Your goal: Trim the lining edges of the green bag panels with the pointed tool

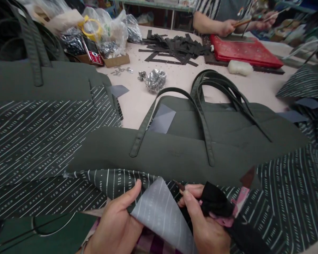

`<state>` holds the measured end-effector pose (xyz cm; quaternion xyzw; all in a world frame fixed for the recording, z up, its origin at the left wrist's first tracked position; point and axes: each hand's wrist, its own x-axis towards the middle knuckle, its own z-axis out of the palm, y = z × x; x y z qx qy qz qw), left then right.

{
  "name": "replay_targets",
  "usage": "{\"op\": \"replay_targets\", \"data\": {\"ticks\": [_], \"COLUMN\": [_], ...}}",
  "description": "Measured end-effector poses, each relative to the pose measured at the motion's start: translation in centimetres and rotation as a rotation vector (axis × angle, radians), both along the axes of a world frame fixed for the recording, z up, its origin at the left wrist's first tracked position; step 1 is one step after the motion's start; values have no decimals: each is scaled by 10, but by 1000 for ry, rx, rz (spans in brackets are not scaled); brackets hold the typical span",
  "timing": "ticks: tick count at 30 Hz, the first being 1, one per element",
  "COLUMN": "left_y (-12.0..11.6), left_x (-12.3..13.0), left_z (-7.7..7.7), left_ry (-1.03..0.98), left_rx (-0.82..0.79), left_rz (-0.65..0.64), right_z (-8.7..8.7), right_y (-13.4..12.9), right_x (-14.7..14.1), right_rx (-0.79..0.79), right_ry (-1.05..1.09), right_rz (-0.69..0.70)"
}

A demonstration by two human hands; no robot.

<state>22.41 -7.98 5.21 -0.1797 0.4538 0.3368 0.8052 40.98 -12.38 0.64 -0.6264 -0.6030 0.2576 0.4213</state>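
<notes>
A dark green bag panel [159, 150] with a looped strap handle lies in front of me. Its black lining [116, 178], printed with white lines and lettering, hangs from the near edge. My left hand [119, 220] grips this lining, thumb on top and fingers underneath, beside a translucent grey patch [161, 213]. Close by, my right hand [203, 222] pinches a small tool with a dark pointed tip [179, 185] near the panel's lower edge. Black cloth [217, 199] and a pink strip [239, 203] lie against that hand; the tool's exact kind is unclear.
More bag pieces lie to the left [39, 134] and behind on the right [227, 123]. Farther back are small metal parts in plastic wrap [155, 80], dark strips [177, 47] and a red board [246, 51]. Across the table, a co-worker's hands [229, 27] hold tools.
</notes>
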Motion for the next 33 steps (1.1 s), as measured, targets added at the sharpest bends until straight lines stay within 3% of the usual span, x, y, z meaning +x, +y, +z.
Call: {"op": "replay_targets", "data": {"ticks": [6, 10, 15, 20, 26, 33], "left_y": [-5, -5, -6, -7, 1, 1], "left_x": [-3, -4, -3, 2, 8, 8], "left_z": [-4, -3, -1, 0, 3, 3], "left_ry": [-28, -9, 64, 165, 334, 286], "left_rx": [1, 53, 83, 159, 144, 115], "left_rz": [9, 2, -1, 12, -6, 13], "right_z": [7, 5, 5, 12, 13, 9], "right_y": [3, 2, 3, 4, 5, 2], "right_x": [-6, -9, -20, -24, -24, -16], "right_rx": [3, 23, 64, 75, 81, 52], "right_ry": [-48, -111, -49, -35, -23, 41], "right_rz": [-39, 36, -109, -153, -151, -55]}}
